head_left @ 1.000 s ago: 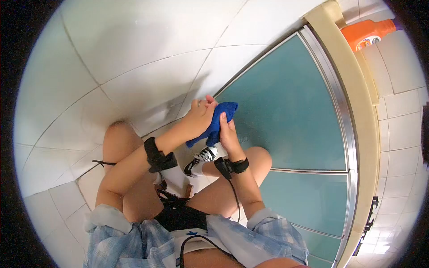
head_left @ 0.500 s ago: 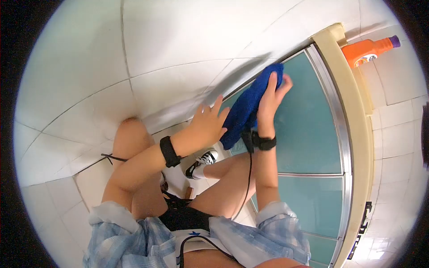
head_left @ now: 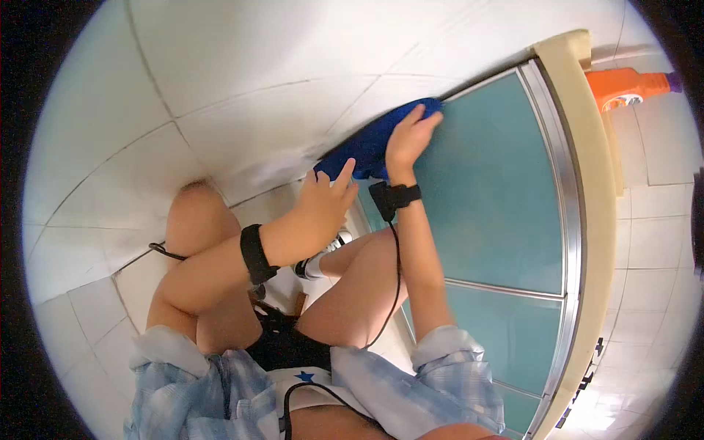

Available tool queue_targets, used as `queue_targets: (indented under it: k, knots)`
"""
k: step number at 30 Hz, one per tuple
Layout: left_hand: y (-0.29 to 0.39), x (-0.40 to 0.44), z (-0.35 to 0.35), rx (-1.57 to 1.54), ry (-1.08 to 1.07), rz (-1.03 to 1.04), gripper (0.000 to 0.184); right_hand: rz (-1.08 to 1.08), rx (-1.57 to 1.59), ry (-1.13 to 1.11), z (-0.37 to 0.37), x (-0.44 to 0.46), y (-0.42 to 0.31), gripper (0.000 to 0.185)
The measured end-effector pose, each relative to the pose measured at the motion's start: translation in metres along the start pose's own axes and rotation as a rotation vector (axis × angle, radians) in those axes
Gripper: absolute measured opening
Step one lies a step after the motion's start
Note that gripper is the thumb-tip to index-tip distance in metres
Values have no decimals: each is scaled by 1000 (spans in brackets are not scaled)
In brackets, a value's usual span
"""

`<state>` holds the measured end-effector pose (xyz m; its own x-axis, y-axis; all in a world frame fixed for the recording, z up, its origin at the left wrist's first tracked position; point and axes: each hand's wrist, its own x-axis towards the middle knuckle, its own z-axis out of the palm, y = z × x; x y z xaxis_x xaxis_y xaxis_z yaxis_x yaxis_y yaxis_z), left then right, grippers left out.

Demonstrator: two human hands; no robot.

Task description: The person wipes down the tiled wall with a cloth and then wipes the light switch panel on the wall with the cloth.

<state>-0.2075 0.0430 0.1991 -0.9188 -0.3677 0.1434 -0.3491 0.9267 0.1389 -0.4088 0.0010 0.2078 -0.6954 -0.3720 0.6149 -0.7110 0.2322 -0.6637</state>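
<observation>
A dark blue cloth (head_left: 359,149) lies bunched along the edge of the teal glass panel (head_left: 491,183), where the panel meets the tiled wall. My right hand (head_left: 409,141) grips the cloth's upper end and presses it against that edge. Beside the cloth's lower end is my left hand (head_left: 323,209), its fingers spread and holding nothing; its fingertips overlap the cloth in view, and I cannot tell whether they touch it. Each wrist wears a black strap, and a cable runs from the right one.
White wall tiles (head_left: 257,44) rise on the left side. A metal frame (head_left: 561,169) borders the glass, with a cream ledge (head_left: 605,220) beyond it. On the right stands an orange bottle with a purple cap (head_left: 623,86). My bent knees flank the floor below.
My right hand has carried the cloth left, from over the glass to the edge by the wall. My left hand has shifted slightly left with it, fingers still spread.
</observation>
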Motion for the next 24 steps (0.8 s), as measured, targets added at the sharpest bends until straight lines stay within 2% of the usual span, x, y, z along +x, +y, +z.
queue_targets:
  k: [2,3,6,7,11,12,16,17,19,21,23,24]
  knots:
    - [5,-1,0,-57,-21,59,59,108,-58,-200,2,-13,16,28]
    - [7,0,2,-110,-33,108,58,112,-57,-203,5,-16,19,28]
    - [9,1,13,-90,-8,125,57,-82,100,-100,10,-22,30,39]
    - [9,1,14,-90,-17,128,57,-72,100,-100,6,-19,23,39]
    - [5,-2,15,-144,-91,162,55,-173,273,68,-13,24,-8,33]
    - [3,-4,13,-151,-101,191,54,-134,368,87,-21,31,-23,27]
    - [1,-12,9,-208,-196,208,52,-404,333,162,-12,21,-52,14]
    - [1,-13,6,-226,-234,184,51,-333,345,118,-12,18,-52,14]
    - [0,-12,-2,-244,-275,158,51,-699,469,114,-3,-11,-82,21]
    - [0,-7,-9,-148,-281,141,50,-696,416,-91,-9,-30,-96,27]
    - [0,-7,-6,-168,-241,117,50,-714,410,-93,-9,-20,-94,26]
    - [0,-9,-3,-188,-201,100,51,-796,358,31,-10,-7,-89,21]
